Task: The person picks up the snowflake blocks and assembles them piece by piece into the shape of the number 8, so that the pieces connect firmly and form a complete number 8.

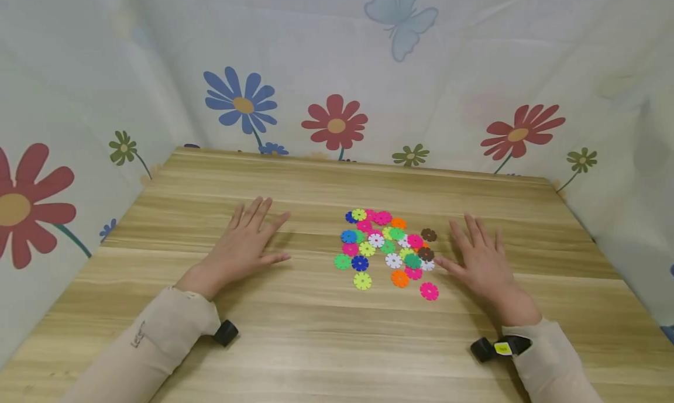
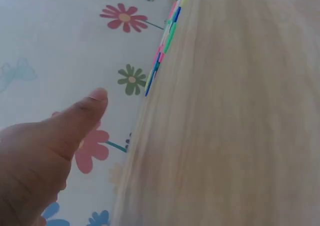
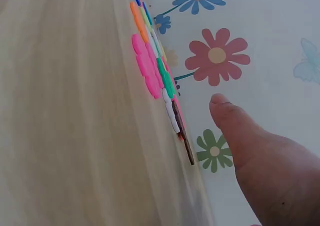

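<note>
Many flat, notched plastic discs lie loosely spread and partly overlapping in the middle of the table, among them a lime disc (image 1: 362, 281), a dark blue disc (image 1: 360, 263), an orange disc (image 1: 399, 279), a pink disc (image 1: 429, 291) and a brown disc (image 1: 429, 235). To their left is my left hand (image 1: 237, 248), palm down with fingers spread, apart from the discs and holding nothing. My right hand (image 1: 481, 262) is spread likewise on the right, its thumb close to the brown and white discs; whether it touches them I cannot tell. Each wrist view shows mainly a thumb, with discs edge-on beyond.
The wood-grain table (image 1: 316, 350) reaches back to a pale curtain (image 1: 295, 34) printed with flowers and a butterfly. A black wrist camera (image 1: 226, 333) sits at the left cuff, and another black camera (image 1: 481, 350) is strapped at the right.
</note>
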Demonstrator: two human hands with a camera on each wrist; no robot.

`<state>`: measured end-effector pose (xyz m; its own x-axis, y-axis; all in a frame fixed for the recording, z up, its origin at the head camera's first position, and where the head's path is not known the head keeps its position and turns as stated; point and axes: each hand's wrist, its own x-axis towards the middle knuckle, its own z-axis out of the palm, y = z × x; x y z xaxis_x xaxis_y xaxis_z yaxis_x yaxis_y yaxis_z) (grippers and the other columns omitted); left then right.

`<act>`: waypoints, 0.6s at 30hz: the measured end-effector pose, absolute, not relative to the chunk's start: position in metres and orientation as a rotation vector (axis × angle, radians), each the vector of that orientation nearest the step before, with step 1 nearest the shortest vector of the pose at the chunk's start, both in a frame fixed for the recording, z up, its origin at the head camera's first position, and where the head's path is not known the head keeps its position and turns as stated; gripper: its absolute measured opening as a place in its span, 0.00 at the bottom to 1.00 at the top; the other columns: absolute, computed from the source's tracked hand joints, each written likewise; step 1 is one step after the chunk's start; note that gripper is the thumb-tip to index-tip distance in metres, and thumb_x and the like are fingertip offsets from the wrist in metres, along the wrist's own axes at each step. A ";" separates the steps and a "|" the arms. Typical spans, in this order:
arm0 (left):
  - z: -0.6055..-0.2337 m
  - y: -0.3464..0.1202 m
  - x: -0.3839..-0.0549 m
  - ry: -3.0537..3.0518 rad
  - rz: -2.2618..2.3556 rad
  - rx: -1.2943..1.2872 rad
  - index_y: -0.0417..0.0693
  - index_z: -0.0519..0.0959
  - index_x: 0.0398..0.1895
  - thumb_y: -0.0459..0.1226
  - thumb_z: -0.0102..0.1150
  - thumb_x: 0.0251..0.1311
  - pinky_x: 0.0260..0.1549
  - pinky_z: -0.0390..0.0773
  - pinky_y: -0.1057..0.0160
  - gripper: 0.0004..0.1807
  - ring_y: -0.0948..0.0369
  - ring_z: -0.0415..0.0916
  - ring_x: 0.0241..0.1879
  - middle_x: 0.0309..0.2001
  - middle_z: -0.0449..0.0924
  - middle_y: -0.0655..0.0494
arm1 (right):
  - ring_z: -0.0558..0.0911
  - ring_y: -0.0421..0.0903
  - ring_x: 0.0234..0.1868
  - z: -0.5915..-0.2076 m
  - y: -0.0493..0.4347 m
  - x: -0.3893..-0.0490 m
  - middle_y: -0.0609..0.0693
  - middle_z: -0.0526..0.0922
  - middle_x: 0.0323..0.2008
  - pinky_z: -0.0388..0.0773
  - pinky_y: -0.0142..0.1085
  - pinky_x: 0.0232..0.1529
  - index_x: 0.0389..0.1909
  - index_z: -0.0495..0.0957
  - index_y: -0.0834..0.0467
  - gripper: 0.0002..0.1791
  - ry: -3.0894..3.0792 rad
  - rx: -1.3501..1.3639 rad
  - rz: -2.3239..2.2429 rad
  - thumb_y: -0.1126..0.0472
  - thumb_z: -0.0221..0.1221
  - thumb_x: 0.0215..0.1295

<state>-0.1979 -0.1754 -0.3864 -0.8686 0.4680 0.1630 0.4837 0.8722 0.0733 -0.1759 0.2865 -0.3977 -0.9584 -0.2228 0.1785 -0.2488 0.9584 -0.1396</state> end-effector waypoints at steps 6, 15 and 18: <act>-0.373 -0.164 -0.192 -2.762 -0.263 -0.802 0.50 0.65 0.69 0.58 0.62 0.55 0.71 0.49 0.41 0.41 0.43 0.54 0.72 0.70 0.61 0.39 | 0.50 0.68 0.73 -0.388 0.281 -0.176 0.66 0.50 0.73 0.40 0.70 0.67 0.74 0.52 0.56 0.46 -2.929 0.379 0.253 0.36 0.56 0.62; -0.358 -0.136 -0.178 -2.415 -0.493 -0.903 0.45 0.80 0.49 0.42 0.72 0.50 0.48 0.79 0.52 0.23 0.53 0.80 0.45 0.44 0.83 0.51 | 0.67 0.66 0.62 -0.372 0.264 -0.170 0.66 0.67 0.64 0.64 0.64 0.61 0.65 0.66 0.61 0.36 -2.763 0.488 0.349 0.52 0.65 0.59; -0.355 -0.127 -0.174 -2.402 -0.514 -0.899 0.45 0.80 0.45 0.40 0.73 0.49 0.42 0.80 0.57 0.20 0.56 0.80 0.39 0.40 0.84 0.53 | 0.72 0.64 0.58 -0.368 0.256 -0.166 0.65 0.74 0.57 0.70 0.60 0.57 0.60 0.70 0.63 0.30 -2.723 0.505 0.391 0.56 0.66 0.59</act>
